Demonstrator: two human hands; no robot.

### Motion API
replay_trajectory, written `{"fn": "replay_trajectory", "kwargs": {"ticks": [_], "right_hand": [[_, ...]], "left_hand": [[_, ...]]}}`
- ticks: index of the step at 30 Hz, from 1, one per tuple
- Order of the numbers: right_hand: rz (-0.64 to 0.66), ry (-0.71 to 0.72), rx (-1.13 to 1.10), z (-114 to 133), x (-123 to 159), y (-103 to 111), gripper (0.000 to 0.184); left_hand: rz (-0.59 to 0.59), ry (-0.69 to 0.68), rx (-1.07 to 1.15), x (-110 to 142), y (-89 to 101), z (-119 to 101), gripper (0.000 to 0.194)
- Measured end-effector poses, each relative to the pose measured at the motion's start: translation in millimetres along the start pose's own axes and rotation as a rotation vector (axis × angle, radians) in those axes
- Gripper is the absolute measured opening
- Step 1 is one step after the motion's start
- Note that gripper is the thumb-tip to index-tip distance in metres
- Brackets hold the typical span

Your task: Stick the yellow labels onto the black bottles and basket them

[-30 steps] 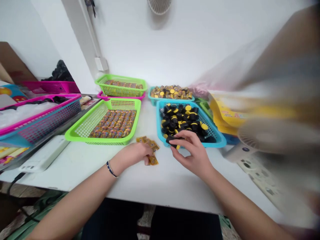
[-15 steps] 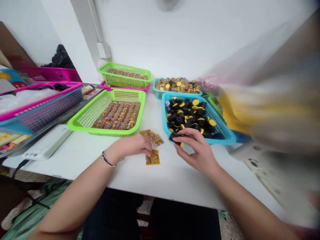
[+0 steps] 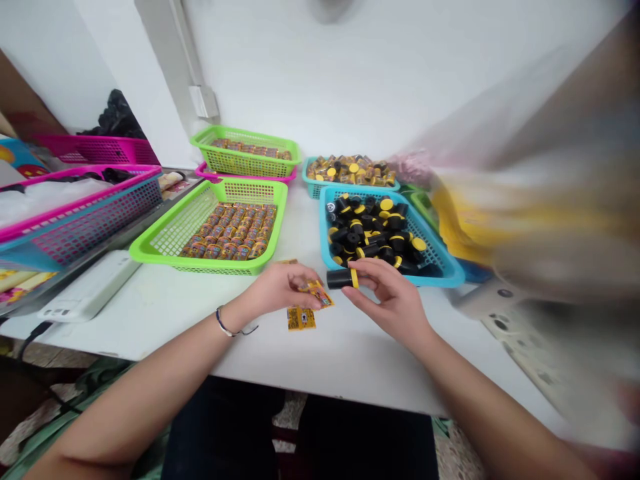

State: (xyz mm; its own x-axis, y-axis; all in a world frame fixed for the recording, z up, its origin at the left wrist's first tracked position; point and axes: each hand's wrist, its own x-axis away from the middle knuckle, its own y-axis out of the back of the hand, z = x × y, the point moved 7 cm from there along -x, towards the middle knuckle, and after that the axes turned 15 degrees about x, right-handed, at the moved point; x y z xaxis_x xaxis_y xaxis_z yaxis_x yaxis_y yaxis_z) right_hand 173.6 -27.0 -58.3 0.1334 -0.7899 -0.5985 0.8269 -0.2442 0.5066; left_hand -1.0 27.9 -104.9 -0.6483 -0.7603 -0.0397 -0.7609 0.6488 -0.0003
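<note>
Currently, the left hand [image 3: 283, 288] has its fingers [image 3: 306, 291] closed on a yellow foil packet [image 3: 319, 294], which projects past the fingertips toward the right hand. The right hand [image 3: 393, 300] has its fingers [image 3: 373, 272] curled and gripping a black cylinder [image 3: 339, 279], held level, its yellow band [image 3: 355, 278] just beyond the fingertips. The two hands are near each other but not touching. A second packet [image 3: 301, 319] lies flat on the table [image 3: 150, 320] just below the left fingertips, and a third [image 3: 289, 261] shows barely beyond them. Directly past the right fingers, a blue basket [image 3: 445, 277] holds a heap of similar cylinders [image 3: 373, 230]. Past the left fingers sits a green basket [image 3: 220, 267] of small yellow-and-brown items [image 3: 225, 233]. Farther beyond the fingers stand a teal basket [image 3: 310, 190] and a second green basket [image 3: 245, 133]. Right of the right fingers, a yellow bag [image 3: 465, 220] is too blurred to inspect
</note>
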Motion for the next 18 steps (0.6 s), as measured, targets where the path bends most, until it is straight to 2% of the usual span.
{"fn": "replay_trajectory", "kwargs": {"ticks": [5, 10, 13, 18], "right_hand": [[0.016, -0.101, -0.075, -4.7, 0.6, -1.6, 0.03], [0.039, -0.237, -0.079, -10.8, 0.1, 3.4, 0.032], [0.088, -0.223, -0.094, -7.9, 0.2, 0.7, 0.032], [0.172, -0.112, -0.125, -0.5, 0.6, -8.1, 0.032]], "left_hand": [[0.116, -0.015, -0.071, 2.6, -10.2, -0.6, 0.054], [0.177, -0.172, -0.24, 5.1, -12.3, -3.7, 0.066], [0.23, -0.266, -0.281, 6.1, -14.4, -1.9, 0.071], [0.18, -0.342, -0.312, 7.4, -11.0, -5.5, 0.072]]}}
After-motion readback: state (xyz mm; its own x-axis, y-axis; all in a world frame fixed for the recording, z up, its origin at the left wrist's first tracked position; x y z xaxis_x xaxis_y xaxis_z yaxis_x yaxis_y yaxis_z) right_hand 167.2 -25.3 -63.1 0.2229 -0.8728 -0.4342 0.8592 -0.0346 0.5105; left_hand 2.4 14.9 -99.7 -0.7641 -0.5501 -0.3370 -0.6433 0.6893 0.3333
